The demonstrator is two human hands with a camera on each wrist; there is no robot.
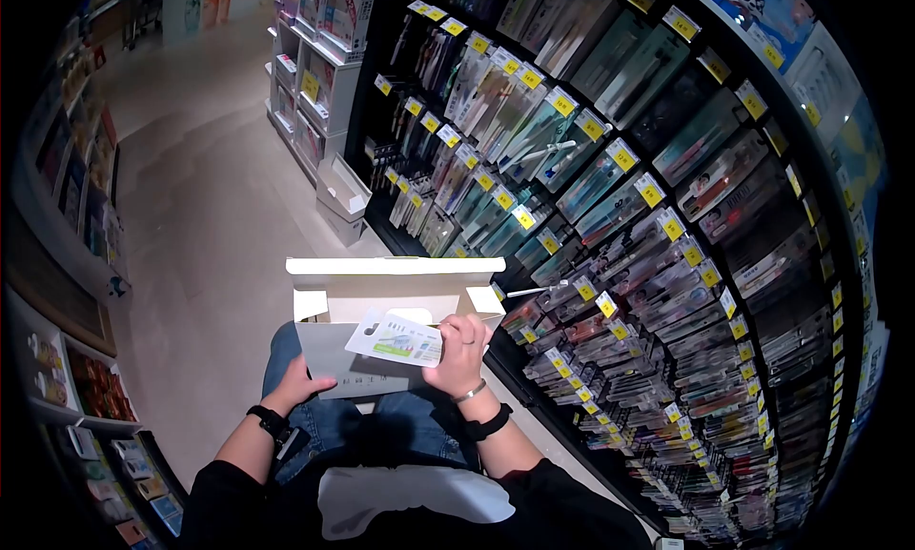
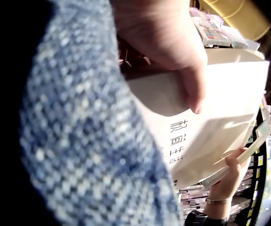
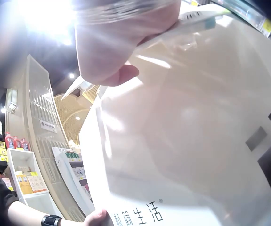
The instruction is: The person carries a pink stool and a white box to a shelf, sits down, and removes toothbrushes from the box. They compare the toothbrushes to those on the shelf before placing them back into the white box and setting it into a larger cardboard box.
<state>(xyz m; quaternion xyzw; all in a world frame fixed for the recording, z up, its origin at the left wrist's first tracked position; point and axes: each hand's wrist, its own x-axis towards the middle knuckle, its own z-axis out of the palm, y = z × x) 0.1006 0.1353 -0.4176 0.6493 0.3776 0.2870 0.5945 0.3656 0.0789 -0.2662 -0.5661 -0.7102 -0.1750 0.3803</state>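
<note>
Packet [image 1: 398, 337] sits in right hand [image 1: 461, 356] near box [image 1: 322, 350].

Left of the white box [image 1: 322, 345], a hand could pass over floor [image 1: 191, 188]. A rack [image 1: 658, 264] blocks its right, the raised lid [image 1: 396, 273] its far side, the flat pack [image 1: 396, 338] and right hand [image 1: 461, 356] part of its near rim.

The head view is bowed and blackened at its edges; the right wrist view is flared by overhead light [image 3: 41, 18]; the white box [image 2: 233, 89] is crossed by shadow.
</note>
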